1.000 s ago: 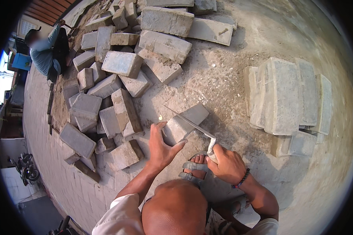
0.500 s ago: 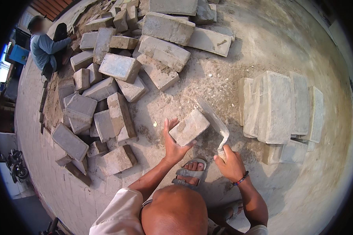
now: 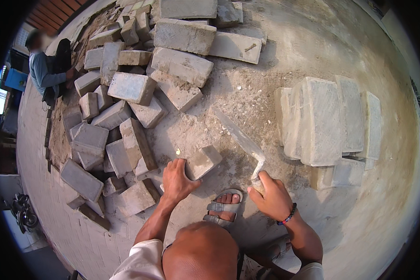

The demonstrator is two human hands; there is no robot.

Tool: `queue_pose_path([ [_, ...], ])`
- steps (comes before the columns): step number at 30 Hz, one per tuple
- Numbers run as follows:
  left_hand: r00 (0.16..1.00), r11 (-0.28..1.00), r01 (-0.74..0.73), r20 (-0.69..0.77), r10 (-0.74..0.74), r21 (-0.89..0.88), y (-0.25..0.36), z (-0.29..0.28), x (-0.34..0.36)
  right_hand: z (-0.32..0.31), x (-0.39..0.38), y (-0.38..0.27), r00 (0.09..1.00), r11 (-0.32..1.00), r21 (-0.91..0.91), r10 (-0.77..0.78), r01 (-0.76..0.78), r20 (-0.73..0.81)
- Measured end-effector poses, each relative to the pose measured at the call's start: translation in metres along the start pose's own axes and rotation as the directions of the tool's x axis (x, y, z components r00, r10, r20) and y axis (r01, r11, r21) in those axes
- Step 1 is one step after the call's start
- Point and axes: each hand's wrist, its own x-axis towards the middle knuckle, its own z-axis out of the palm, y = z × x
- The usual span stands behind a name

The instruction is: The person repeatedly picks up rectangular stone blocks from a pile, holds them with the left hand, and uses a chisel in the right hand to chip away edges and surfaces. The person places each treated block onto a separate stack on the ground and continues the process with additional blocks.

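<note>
My left hand (image 3: 177, 181) grips a grey paving brick (image 3: 206, 161) by its left end, fingers over the top. The brick is tilted, with some dirt on its face; whether its underside touches the ground is hidden. In my right hand (image 3: 274, 198) is a trowel (image 3: 238, 136), held by its handle below the cranked neck. Its long, mortar-crusted blade points up and to the left, apart from the brick, over sandy ground with small chips.
A loose heap of paving bricks (image 3: 135, 140) spreads to the left and far side. At right stands a stack of bricks (image 3: 321, 121). My sandalled foot (image 3: 227, 203) is between my hands. A person in a blue shirt (image 3: 44, 72) crouches beyond the heap. A motorbike (image 3: 22, 210) stands far left.
My left hand has moved left and a little nearer with the brick, turning it and shifting its grip to the end. The trowel stays in my right hand, nearly still. The view has shifted slightly.
</note>
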Motion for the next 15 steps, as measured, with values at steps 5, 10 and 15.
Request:
queue_pose_path([
  [5,0.997,0.990,0.041,0.061,-0.049,0.133,-0.007,0.019,-0.002,0.028,0.007,0.008,0.992,0.994,0.099,0.032,-0.045,0.125],
  [10,1.000,0.998,-0.006,0.029,0.004,0.065,-0.009,0.009,-0.010,0.076,0.019,0.058,0.959,0.993,-0.051,0.117,-0.107,0.257],
  [15,0.962,0.880,0.170,-0.117,-0.245,-0.444,-0.061,0.006,-0.081,0.052,0.029,0.046,0.949,0.989,-0.039,0.147,-0.142,0.278],
])
